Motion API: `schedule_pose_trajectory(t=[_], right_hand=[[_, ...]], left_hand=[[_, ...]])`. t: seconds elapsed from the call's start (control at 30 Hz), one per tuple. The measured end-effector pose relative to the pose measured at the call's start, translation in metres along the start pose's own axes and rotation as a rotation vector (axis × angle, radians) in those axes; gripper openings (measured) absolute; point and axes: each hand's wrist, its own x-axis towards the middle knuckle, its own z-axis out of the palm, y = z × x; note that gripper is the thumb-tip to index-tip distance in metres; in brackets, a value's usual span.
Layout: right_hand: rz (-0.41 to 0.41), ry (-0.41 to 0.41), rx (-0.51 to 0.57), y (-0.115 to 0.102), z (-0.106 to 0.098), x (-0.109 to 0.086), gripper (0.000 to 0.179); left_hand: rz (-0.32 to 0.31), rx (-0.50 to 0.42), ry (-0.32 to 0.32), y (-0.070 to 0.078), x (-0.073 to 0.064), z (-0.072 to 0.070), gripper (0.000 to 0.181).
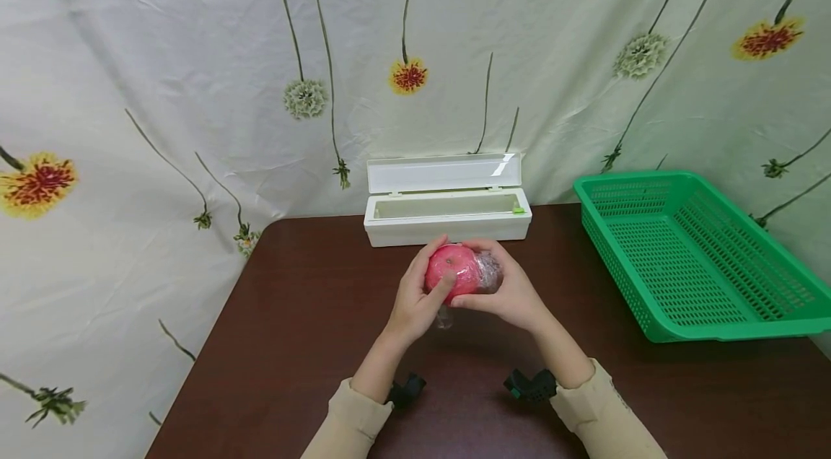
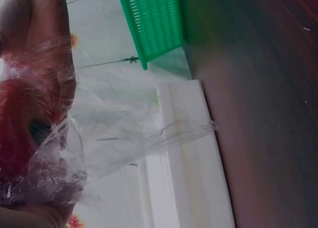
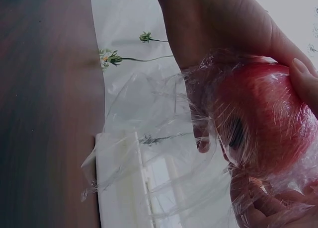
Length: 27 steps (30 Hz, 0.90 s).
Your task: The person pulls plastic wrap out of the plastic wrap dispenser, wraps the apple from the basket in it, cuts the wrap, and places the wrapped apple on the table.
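Observation:
Both hands hold up a round red fruit point(image 1: 452, 270) over the table, in front of the white box. Clear plastic wrap point(image 3: 164, 188) covers its skin, and a loose crumpled end trails beneath it in both wrist views. My left hand point(image 1: 416, 300) curls round the left side with the thumb across the front. From the right, my right hand point(image 1: 516, 294) grips the fruit and bunched wrap point(image 1: 488, 271), thumb along the lower front. A dark mark shows on the fruit's underside through the film in the right wrist view.
A long white box point(image 1: 448, 228) with its lid point(image 1: 444, 174) raised stands at the table's back edge, a small green piece point(image 1: 518, 211) at its right end. To the right sits a green plastic basket point(image 1: 623, 278). Behind hangs a flowered white cloth point(image 1: 363, 33).

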Motion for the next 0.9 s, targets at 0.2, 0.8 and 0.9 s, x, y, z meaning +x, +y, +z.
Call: schedule_pose_trajectory(t=[0.2,0.8,0.9], right_hand=[[0.008,-0.005,0.012,0.001,-0.001,-0.001,0.072],[-0.037,-0.08,-0.043,0.017,-0.012,0.003,0.068],[-0.073,-0.056,-0.068,0.03,-0.014,0.005,0.064]], left_hand=[[-0.056,0.004,-0.009,0.0,-0.001,0.002,0.066],[-0.012,-0.018,0.046,0.005,0.002,-0.003,0.064],[-0.003,-0.015,0.042,0.021,0.002,-0.006,0.062]])
